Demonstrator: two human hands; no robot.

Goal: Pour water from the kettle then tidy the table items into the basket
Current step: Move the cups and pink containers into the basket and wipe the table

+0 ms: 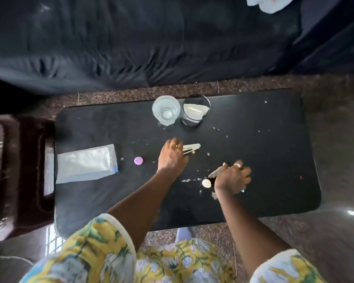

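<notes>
On the black table (pixel 253 152), our left hand (pixel 172 158) closes on pale sticks (pixel 191 149) mid-table; our right hand (pixel 232 178) grips scraps near the front edge. Right side lies open. Glass (pixel 166 110) and mesh basket (pixel 195 111) stand touching at the far edge; packet (pixel 86 163) lies left.

Black table (pixel 253 160) bears glass (pixel 166 111), mesh basket (pixel 195 113), plastic pouch (pixel 86 163), crumbs (pixel 189 180).

Both arms out fwd; left hand (pixel 172 158) palm down, right hand (pixel 232 178) fingers curled, blurred.
</notes>
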